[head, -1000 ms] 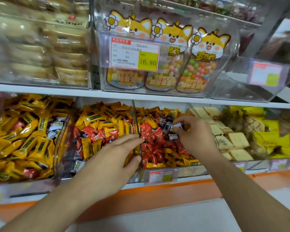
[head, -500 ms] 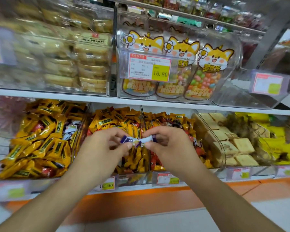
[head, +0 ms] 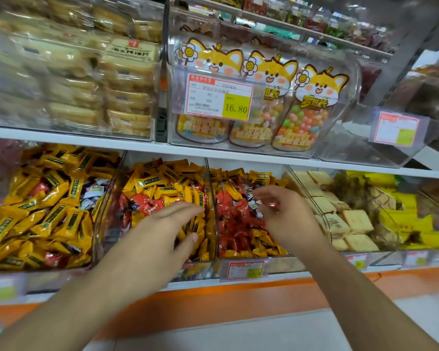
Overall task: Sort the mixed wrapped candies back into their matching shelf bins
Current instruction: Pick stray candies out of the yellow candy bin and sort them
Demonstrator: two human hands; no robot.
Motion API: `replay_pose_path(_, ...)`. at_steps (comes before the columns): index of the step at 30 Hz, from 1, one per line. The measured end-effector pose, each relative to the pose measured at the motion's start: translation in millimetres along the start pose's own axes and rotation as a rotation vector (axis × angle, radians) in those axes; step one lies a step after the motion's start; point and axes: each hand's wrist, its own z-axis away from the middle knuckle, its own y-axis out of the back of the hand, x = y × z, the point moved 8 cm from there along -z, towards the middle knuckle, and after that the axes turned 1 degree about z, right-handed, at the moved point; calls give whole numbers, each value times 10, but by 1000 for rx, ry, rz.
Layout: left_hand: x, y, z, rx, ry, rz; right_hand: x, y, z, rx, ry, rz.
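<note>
Head view, taking the red-and-yellow price tag (head: 245,270) on the lower shelf lip as landmark. Your right hand (head: 287,219) hangs above and to the right of that tag, over the right candy bin (head: 214,214); its fingers (head: 264,196) are blurred and loosely curled, and you cannot tell from this view whether they pinch a wrapper or hold nothing. Your left hand (head: 160,229) sits up and left of the tag over the middle candy bin (head: 104,219), fingers straight and slightly spread, holding nothing visible. Risks, as judged: reaching into a loose heap with both hands can push pieces over the low front wall onto the floor, and wrappers may slide across the clear divider between the two bins, undoing the sort. The blur suggests speed; a hurried grab may take a neighbouring piece of the wrong kind. Contents: the right bin, directly above the tag, holds mostly red wrapped candies (head: 236,224) with yellow ones and a few blue-white pieces (head: 251,205) near your right fingers, which look like the strays. The middle bin holds yellow candies (head: 167,188) with red mixed in. The far-left bin (head: 96,259) holds yellow with some blue-white and red. Right of the tag, a bin of pale square biscuits (head: 357,221).
</note>
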Motion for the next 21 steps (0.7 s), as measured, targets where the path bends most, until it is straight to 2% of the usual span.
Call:
replay_pose_path(4,142,-278,-53,-115,-36,28,384,24,-84,-34,-44,95)
replay_pose_path(8,142,-359,-93,-117,-34,21,509,-88,-139,-141,-45,226)
replay_pose_path(21,122,-315,-98,-57,-48,17,515,91,-132,46,-48,130)
